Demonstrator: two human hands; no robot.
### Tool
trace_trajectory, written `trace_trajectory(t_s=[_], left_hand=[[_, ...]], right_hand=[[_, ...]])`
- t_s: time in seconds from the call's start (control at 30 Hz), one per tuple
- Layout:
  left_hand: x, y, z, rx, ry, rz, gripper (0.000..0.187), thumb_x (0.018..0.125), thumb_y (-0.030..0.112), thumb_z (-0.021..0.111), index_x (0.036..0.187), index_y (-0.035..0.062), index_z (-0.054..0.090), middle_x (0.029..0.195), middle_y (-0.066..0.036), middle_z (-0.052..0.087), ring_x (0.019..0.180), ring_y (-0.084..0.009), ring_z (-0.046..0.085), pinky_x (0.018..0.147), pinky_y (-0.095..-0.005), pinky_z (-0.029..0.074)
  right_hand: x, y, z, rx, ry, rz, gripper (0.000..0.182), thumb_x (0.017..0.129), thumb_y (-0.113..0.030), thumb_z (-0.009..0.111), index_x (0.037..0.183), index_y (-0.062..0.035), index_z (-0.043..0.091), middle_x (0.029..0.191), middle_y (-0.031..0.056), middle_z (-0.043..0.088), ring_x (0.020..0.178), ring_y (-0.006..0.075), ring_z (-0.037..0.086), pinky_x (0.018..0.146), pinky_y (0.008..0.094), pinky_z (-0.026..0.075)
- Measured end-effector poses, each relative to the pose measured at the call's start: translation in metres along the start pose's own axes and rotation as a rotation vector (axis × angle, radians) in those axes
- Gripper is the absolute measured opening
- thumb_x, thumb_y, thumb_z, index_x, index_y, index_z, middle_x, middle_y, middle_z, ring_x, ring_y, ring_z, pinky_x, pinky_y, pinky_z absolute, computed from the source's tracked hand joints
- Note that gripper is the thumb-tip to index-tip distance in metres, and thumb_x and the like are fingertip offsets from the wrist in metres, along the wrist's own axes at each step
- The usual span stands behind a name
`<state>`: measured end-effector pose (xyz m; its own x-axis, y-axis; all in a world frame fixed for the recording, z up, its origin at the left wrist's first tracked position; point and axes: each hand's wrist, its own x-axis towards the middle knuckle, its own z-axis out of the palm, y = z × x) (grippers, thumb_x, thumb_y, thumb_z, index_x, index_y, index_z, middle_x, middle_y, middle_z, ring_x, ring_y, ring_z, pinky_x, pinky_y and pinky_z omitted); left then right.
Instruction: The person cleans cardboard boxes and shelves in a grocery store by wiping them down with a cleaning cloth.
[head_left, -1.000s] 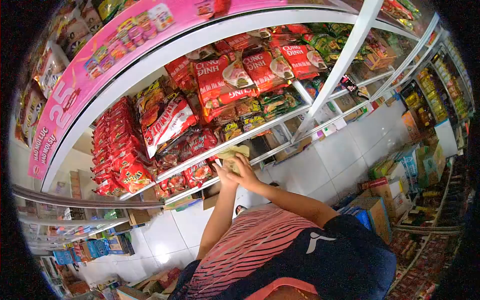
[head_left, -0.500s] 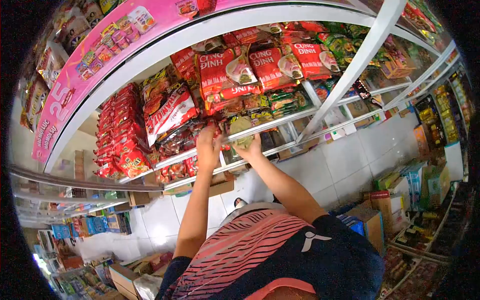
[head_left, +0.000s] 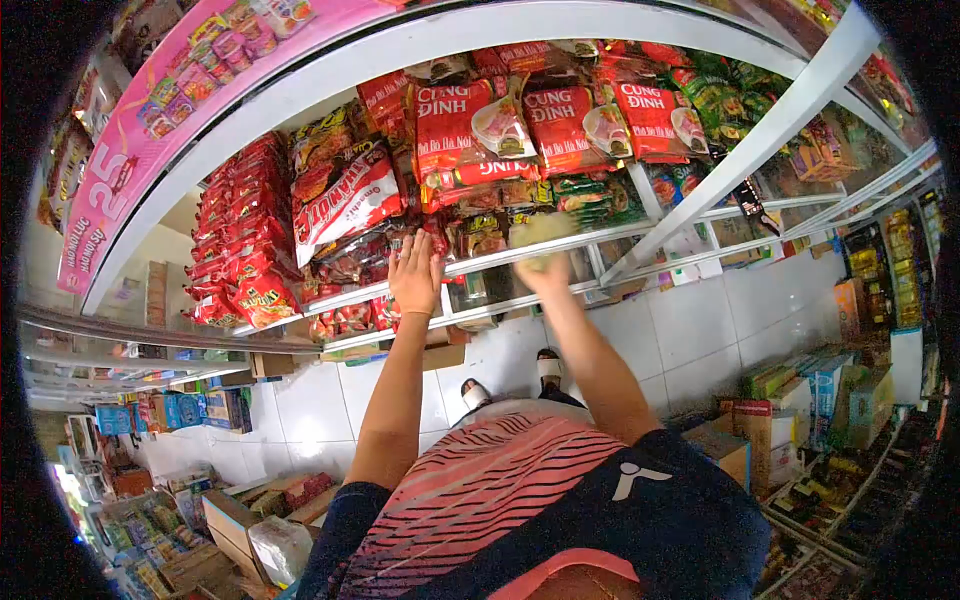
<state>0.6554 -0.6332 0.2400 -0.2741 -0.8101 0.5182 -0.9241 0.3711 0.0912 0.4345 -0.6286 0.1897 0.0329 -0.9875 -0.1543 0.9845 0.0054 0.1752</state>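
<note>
My left hand (head_left: 414, 276) lies flat with its fingers stretched out, over the white front rail (head_left: 482, 262) of the shelf, just below red noodle packets. My right hand (head_left: 545, 275) is at the same rail further right, closed on a yellowish-green cloth (head_left: 542, 231). The cloth is smeared by motion and seems to touch the rail; parts of the fingers are hidden by it. Behind the hands lie a large red and white noodle packet (head_left: 350, 203) and red Cung Đình packets (head_left: 474, 130).
A stack of small red packets (head_left: 240, 235) fills the shelf's left end. A slanted white post (head_left: 740, 150) crosses at the right. A pink banner (head_left: 150, 130) curves along the upper left. Cardboard boxes (head_left: 235, 535) stand on the tiled floor (head_left: 690, 330) behind me.
My right hand has moved right along the rail with the cloth, away from my left hand. My left hand has flattened, its fingers stretched forward. The view has shifted slightly.
</note>
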Motion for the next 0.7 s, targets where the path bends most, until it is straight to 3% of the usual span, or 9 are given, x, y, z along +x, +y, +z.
trace_trajectory(t_s=[0.03, 0.1, 0.17, 0.27, 0.37, 0.5, 0.57, 0.6, 0.7], left_hand=[[0.001, 0.000, 0.000, 0.002, -0.002, -0.001, 0.035, 0.083, 0.022, 0.041, 0.115, 0.0077, 0.048, 0.122, -0.006, 0.047, 0.113, -0.0240, 0.043, 0.095, -0.0406, 0.030], [0.001, -0.001, -0.001, -0.005, -0.002, 0.014, 0.035, 0.082, 0.020, 0.042, 0.115, 0.0078, 0.048, 0.122, -0.006, 0.047, 0.112, -0.0242, 0.044, 0.095, -0.0404, 0.030], [0.001, -0.003, 0.000, -0.013, 0.001, 0.010, 0.035, 0.082, 0.020, 0.042, 0.115, 0.0079, 0.048, 0.122, -0.006, 0.046, 0.112, -0.0245, 0.044, 0.095, -0.0407, 0.030], [0.000, -0.004, 0.004, 0.016, 0.011, 0.010, 0.038, 0.080, 0.023, 0.044, 0.116, 0.0101, 0.048, 0.122, -0.004, 0.047, 0.112, -0.0222, 0.043, 0.095, -0.0397, 0.030], [-0.002, -0.006, 0.006, 0.033, 0.005, 0.013, 0.039, 0.080, 0.023, 0.044, 0.116, 0.0102, 0.048, 0.123, -0.004, 0.046, 0.112, -0.0221, 0.044, 0.094, -0.0396, 0.030], [0.000, -0.002, 0.003, 0.033, -0.002, 0.001, 0.039, 0.079, 0.022, 0.045, 0.116, 0.0102, 0.048, 0.123, -0.003, 0.046, 0.112, -0.0217, 0.044, 0.094, -0.0398, 0.030], [0.001, -0.002, 0.002, 0.036, 0.001, -0.001, 0.039, 0.078, 0.021, 0.045, 0.115, 0.0102, 0.049, 0.122, -0.004, 0.047, 0.111, -0.0217, 0.044, 0.093, -0.0403, 0.031], [0.000, -0.002, 0.002, 0.040, -0.004, -0.002, 0.039, 0.078, 0.021, 0.045, 0.115, 0.0102, 0.049, 0.122, -0.004, 0.047, 0.111, -0.0217, 0.044, 0.093, -0.0403, 0.031], [0.002, -0.002, 0.002, 0.045, 0.018, 0.004, 0.038, 0.077, 0.020, 0.045, 0.114, 0.0099, 0.050, 0.120, -0.004, 0.049, 0.111, -0.0222, 0.045, 0.092, -0.0407, 0.032]], right_hand=[[0.006, 0.021, -0.010, 0.039, -0.174, 0.093, 0.016, 0.082, -0.034, 0.047, 0.085, -0.0209, 0.055, 0.083, 0.0008, 0.057, 0.077, 0.0189, 0.054, 0.072, 0.0353, 0.046], [0.000, 0.041, 0.002, 0.008, 0.203, 0.050, 0.021, 0.082, -0.035, 0.044, 0.085, -0.0182, 0.056, 0.085, 0.0008, 0.058, 0.080, 0.0184, 0.054, 0.073, 0.0363, 0.046], [-0.006, 0.028, 0.014, -0.086, 0.288, -0.041, 0.025, 0.083, -0.036, 0.042, 0.087, -0.0150, 0.056, 0.088, 0.0015, 0.059, 0.085, 0.0195, 0.054, 0.076, 0.0390, 0.045], [-0.007, -0.047, -0.007, -0.019, 0.067, -0.112, 0.032, 0.081, -0.032, 0.043, 0.099, -0.0090, 0.056, 0.100, 0.0089, 0.059, 0.091, 0.0258, 0.056, 0.081, 0.0442, 0.044], [-0.010, -0.135, -0.017, 0.011, 0.086, -0.210, 0.031, 0.080, -0.026, 0.042, 0.101, -0.0078, 0.055, 0.103, 0.0092, 0.058, 0.091, 0.0261, 0.056, 0.083, 0.0427, 0.043], [0.002, -0.114, -0.040, -0.047, 0.129, -0.251, 0.028, 0.077, -0.025, 0.046, 0.097, -0.0087, 0.057, 0.097, 0.0073, 0.060, 0.087, 0.0262, 0.057, 0.080, 0.0418, 0.044], [0.006, -0.086, -0.041, 0.155, -0.120, 0.014, 0.027, 0.078, -0.027, 0.048, 0.095, -0.0097, 0.058, 0.094, 0.0061, 0.060, 0.085, 0.0245, 0.057, 0.076, 0.0397, 0.046], [-0.001, -0.057, -0.032, 0.002, 0.045, -0.064, 0.027, 0.079, -0.029, 0.048, 0.095, -0.0101, 0.057, 0.094, 0.0054, 0.060, 0.087, 0.0235, 0.057, 0.076, 0.0382, 0.047], [0.008, -0.024, -0.025, 0.019, 0.075, 0.062, 0.025, 0.079, -0.027, 0.049, 0.096, -0.0099, 0.057, 0.098, 0.0061, 0.059, 0.089, 0.0242, 0.056, 0.077, 0.0399, 0.046]])
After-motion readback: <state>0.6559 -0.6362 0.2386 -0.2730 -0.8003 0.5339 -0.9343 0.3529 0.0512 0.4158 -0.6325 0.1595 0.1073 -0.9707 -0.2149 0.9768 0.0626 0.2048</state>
